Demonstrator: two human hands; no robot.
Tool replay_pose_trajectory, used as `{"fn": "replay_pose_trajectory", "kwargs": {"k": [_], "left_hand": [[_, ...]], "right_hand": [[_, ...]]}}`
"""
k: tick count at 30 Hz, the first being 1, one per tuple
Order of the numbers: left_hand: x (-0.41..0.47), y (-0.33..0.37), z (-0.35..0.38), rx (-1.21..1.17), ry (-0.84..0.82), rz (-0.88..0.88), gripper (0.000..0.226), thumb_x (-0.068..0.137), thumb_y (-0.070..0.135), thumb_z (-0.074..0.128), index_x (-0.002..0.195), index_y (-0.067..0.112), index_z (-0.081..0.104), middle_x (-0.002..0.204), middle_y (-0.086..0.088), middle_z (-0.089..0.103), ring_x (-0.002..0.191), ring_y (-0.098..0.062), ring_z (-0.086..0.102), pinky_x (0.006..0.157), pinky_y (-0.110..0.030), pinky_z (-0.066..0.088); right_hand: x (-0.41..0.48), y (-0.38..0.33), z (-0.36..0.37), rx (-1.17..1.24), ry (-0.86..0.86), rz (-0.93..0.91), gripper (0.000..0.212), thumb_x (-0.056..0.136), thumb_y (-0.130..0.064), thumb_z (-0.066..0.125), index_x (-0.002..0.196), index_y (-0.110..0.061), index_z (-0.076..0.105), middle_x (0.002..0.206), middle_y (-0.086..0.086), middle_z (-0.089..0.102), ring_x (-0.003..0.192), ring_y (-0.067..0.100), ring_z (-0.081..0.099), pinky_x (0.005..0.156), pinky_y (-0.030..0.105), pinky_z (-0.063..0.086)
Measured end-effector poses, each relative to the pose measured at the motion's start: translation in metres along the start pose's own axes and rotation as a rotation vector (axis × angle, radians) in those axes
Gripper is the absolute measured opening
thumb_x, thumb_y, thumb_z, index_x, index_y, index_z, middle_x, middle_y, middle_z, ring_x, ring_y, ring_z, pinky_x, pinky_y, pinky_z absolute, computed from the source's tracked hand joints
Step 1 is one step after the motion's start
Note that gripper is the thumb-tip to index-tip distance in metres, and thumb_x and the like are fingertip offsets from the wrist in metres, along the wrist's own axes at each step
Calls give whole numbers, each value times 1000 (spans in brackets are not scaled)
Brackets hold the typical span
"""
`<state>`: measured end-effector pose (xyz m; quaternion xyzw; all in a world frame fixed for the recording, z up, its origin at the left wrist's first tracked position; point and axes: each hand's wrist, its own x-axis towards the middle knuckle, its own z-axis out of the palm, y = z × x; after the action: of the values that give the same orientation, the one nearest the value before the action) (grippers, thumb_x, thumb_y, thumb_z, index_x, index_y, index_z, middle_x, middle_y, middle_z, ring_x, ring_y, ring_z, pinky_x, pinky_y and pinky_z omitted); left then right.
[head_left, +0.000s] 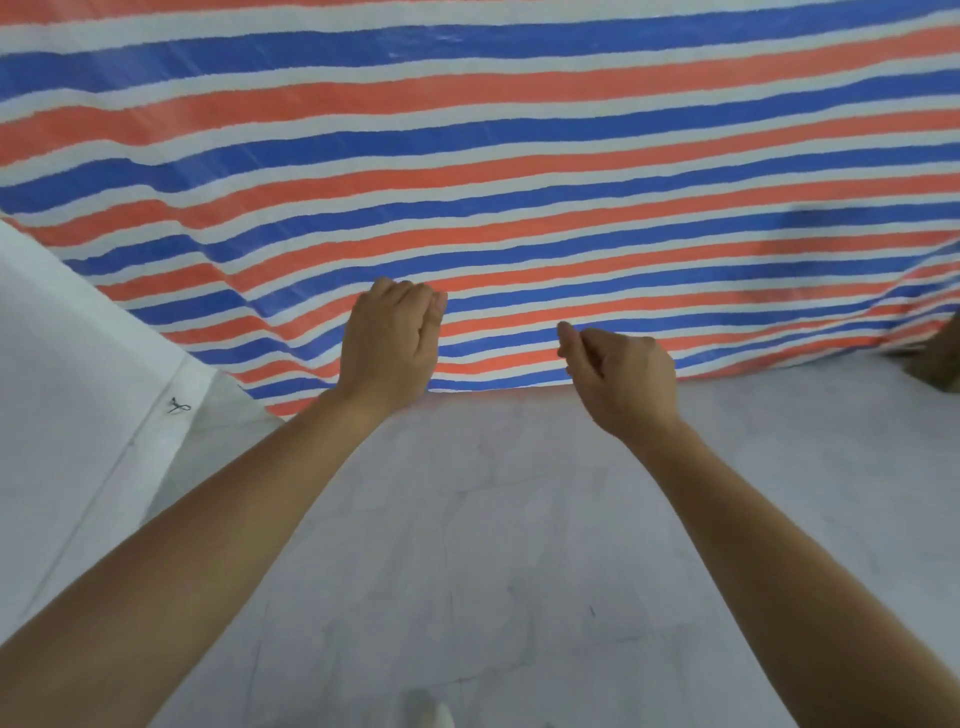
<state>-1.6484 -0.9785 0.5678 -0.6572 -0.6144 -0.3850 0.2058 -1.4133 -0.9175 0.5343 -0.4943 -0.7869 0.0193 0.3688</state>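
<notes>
A large tarp (519, 156) with red, blue and white stripes lies spread over the far half of the floor, its near edge running across the middle of the view. My left hand (389, 338) is over the tarp just past that edge, fingers curled under with the tips hidden. My right hand (621, 376) is at the edge itself, fingers curled in and thumb against the forefinger. Neither hand visibly holds anything.
Pale marbled floor (493, 545) fills the near half. A white panel (67, 389) with a small black mark slants along the left side. At the far right another person's hand (935, 358) is at the tarp's edge. A white shoe tip (431, 714) shows at the bottom.
</notes>
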Motion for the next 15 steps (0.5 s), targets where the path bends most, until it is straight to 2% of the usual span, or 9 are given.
{"fn": "replay_pose_trajectory", "kwargs": {"k": [2,7,10,13,15], "left_hand": [[25,-1,54,-68,-24,58,30,104,26,42,75,19,44,72,6,44,71,-15,42,68,-31,39],[119,6,171,-168,-50,183,34,103,22,46,77,6,61,68,0,54,71,-14,42,69,-31,37],[190,38,230,-312,-67,223,36,104,24,43,79,7,62,69,1,55,71,-16,45,69,-34,41],[242,91,288,-456,-85,258,39,105,25,39,78,7,60,68,1,54,70,-15,47,69,-30,38],[266,136,327,-536,-101,311,37,105,24,39,74,12,54,66,4,48,66,-14,45,65,-29,35]], "right_hand": [[22,36,10,-85,-23,36,63,103,-57,34,66,-13,60,58,2,64,50,21,59,49,30,45],[106,111,15,-161,35,211,64,100,-61,34,69,-12,62,66,3,70,57,21,66,53,34,54],[138,153,-12,-178,68,306,60,99,-59,38,79,-9,65,75,2,71,65,21,68,60,32,56],[143,200,-46,-176,143,458,71,88,-73,27,90,-17,71,82,-10,72,69,7,68,60,22,51],[141,240,-67,-222,216,537,71,93,-70,28,84,-16,73,76,-5,74,66,11,69,64,30,57]]}}
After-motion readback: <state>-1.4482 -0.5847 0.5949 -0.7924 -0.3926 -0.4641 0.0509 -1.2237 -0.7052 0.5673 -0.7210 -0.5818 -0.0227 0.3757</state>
